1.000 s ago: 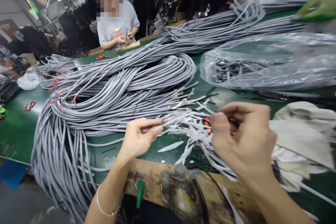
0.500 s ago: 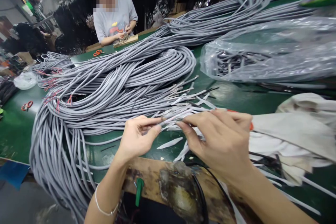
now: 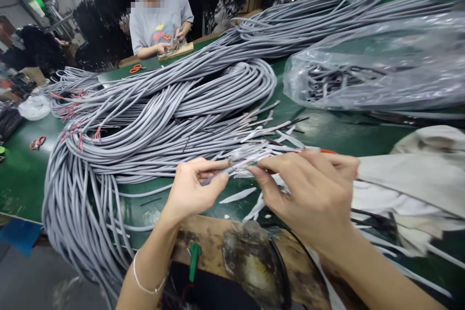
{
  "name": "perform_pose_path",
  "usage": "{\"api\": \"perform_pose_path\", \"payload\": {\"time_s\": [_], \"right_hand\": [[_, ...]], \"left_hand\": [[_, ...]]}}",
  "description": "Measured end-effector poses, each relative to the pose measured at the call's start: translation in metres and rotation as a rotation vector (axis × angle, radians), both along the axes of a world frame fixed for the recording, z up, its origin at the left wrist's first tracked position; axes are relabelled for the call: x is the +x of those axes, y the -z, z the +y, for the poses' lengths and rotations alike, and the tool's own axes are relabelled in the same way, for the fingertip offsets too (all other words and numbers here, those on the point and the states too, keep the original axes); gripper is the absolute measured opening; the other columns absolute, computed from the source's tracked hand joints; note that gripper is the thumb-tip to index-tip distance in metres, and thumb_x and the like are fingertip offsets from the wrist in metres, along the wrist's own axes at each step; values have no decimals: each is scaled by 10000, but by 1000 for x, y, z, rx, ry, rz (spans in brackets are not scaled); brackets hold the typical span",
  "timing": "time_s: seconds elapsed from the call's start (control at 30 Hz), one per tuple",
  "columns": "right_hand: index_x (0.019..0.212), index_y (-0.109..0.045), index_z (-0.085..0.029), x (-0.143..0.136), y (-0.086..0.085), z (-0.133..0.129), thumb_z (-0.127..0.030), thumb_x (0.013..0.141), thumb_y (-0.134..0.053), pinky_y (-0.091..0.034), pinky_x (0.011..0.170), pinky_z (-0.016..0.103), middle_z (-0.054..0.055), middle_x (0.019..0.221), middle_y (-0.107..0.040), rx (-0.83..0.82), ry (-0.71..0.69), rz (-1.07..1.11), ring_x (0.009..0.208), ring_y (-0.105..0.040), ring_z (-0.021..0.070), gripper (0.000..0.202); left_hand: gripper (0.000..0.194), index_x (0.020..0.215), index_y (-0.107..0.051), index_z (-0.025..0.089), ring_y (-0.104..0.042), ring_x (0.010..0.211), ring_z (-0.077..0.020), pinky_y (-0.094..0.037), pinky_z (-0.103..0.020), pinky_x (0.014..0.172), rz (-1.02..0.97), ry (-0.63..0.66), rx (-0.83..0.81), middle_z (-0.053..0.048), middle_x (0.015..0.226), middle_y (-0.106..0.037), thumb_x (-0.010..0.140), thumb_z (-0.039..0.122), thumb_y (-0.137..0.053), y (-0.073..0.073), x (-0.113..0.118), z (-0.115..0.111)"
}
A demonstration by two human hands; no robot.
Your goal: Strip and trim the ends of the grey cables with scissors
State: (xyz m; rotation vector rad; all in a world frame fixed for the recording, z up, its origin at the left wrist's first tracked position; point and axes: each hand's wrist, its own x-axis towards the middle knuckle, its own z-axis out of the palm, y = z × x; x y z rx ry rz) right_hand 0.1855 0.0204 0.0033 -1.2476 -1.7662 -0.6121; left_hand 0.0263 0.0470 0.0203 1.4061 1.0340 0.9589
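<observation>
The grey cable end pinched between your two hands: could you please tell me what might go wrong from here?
The cable end is pinched only by the fingertips of the left hand and right hand, so it might slip back into the bundle of grey cables. An orange-handled tool peeks out behind the right hand; it may nick neighbouring ends. Loose white strips might snag.

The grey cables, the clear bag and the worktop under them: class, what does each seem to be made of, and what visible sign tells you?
Grey cables: probably a flexible plastic or rubber jacket, matt, since they bend in smooth loops. Clear bag: thin plastic film, glossy, wrinkled and see-through. Worktop: a green, slightly shiny sheet, perhaps rubber or vinyl, with a worn wooden board at its near edge.
</observation>
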Motion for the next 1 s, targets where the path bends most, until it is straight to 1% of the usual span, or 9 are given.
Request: {"api": "perform_pose_path", "payload": {"time_s": [0.1, 0.3, 0.43, 0.53, 0.63, 0.77, 0.83, 0.9, 1.0], "right_hand": [[762, -509, -243, 0, 1, 0, -208, 867, -557, -286, 638, 343, -31, 598, -625, -13, 3, 26, 582, -520, 160, 120], [753, -511, -244, 0, -1, -1, -211, 878, -549, -298, 649, 349, -29, 607, -643, -12, 15, -28, 577, -527, 159, 135], [764, -505, -238, -1, -2, -1, -188, 866, -567, -303, 646, 347, -28, 611, -655, 17, -15, -38, 570, -525, 158, 130], [742, -502, -235, -1, 2, 0, -191, 874, -551, -305, 635, 344, -32, 597, -643, -8, -36, 1, 546, -520, 148, 148], [709, -502, -230, -1, 7, 3, -229, 887, -521, -321, 604, 330, -32, 562, -599, -115, -127, 171, 529, -513, 140, 179], [661, -513, -231, -2, 10, 9, -389, 870, -518, -346, 496, 283, -17, 556, -564, -406, -293, 552, 503, -497, 131, 263], [639, -511, -230, -3, 9, 12, -519, 826, -536, -341, 446, 263, -18, 530, -526, -558, -372, 726, 476, -469, 125, 346], [620, -507, -226, -5, 8, 14, -639, 755, -556, -339, 428, 250, -25, 509, -487, -652, -430, 855, 461, -440, 117, 437], [594, -500, -216, -8, 9, 15, -709, 652, -610, -316, 416, 234, -36, 488, -447, -731, -484, 1002, 450, -392, 100, 508]], "left_hand": [[182, 829, -772, 139, -614, 621, -141, -492, -222, 594, 14, -12, 6, -58, 723, -669, 680, 160, -669, -1, 0, 0], [171, 821, -772, 140, -628, 659, -156, -494, -231, 623, -25, 2, -27, -63, 746, -681, 701, 167, -653, 0, 0, 1], [177, 812, -771, 136, -540, 543, -108, -398, -206, 502, 5, 18, -8, -33, 661, -616, 702, 166, -636, 0, 0, 1], [176, 795, -771, 135, -452, 479, -79, -321, -208, 454, 17, 26, -4, -12, 608, -563, 701, 176, -628, -1, 0, 1], [157, 757, -766, 128, -386, 447, -62, -272, -211, 432, -22, 48, -46, 2, 567, -515, 684, 212, -656, -3, 0, 1], [198, 720, -761, 119, -391, 457, -61, -276, -208, 427, -96, 66, -121, 8, 559, -480, 626, 293, -744, -6, -1, 2], [256, 719, -760, 113, -391, 455, -55, -286, -206, 425, -133, 81, -162, 12, 565, -476, 590, 334, -780, -6, -1, 3], [311, 720, -759, 105, -382, 448, -46, -289, -203, 421, -165, 94, -187, 18, 568, -473, 559, 367, -803, -6, -1, 4], [335, 722, -753, 95, -353, 435, -32, -279, -199, 417, -187, 94, -190, 28, 560, -468, 539, 368, -815, -3, 0, 5]]}}
